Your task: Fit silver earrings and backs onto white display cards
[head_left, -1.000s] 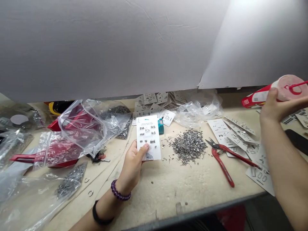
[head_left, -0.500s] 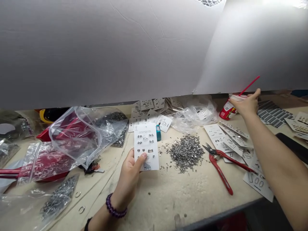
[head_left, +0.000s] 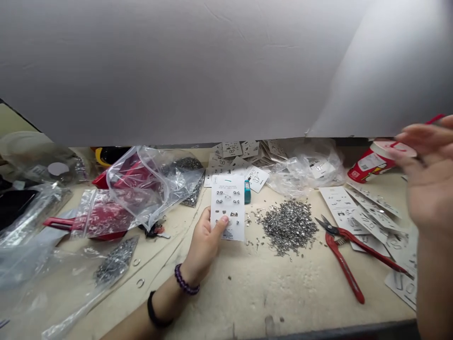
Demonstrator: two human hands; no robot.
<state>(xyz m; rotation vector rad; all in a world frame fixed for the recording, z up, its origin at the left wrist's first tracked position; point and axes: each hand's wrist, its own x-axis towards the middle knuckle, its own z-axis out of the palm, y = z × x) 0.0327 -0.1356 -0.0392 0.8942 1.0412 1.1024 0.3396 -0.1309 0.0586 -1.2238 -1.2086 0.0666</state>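
My left hand (head_left: 208, 233) pinches a white card (head_left: 228, 198) by its lower left part, thumb on the front. Small metal earrings are fixed on the card in rows. My right hand (head_left: 430, 174), smeared by motion at the right edge, is open with palm and fingers in sight. It passes in front of a red paper cup (head_left: 370, 163) with a white lid and a red straw, hiding part of the lid and straw; whether the fingers touch the cup is unclear. Just right of the held card lies a heap of tiny silver metal pieces (head_left: 290, 226).
Red-handled cutters (head_left: 345, 262) lie with jaws apart, beside overlapping jewellery cards (head_left: 371, 212). More cards (head_left: 244, 156) and clear plastic bags (head_left: 304, 170) are at the back. Bags of metal pieces (head_left: 116, 259) and two rings (head_left: 138, 273) lie left. A large grey-white sheet (head_left: 212, 75) overhangs the table.
My right hand has come off its grip around the cup and moved right and nearer, fingers opening. My left hand still holds the card. The whole view has shifted leftward.
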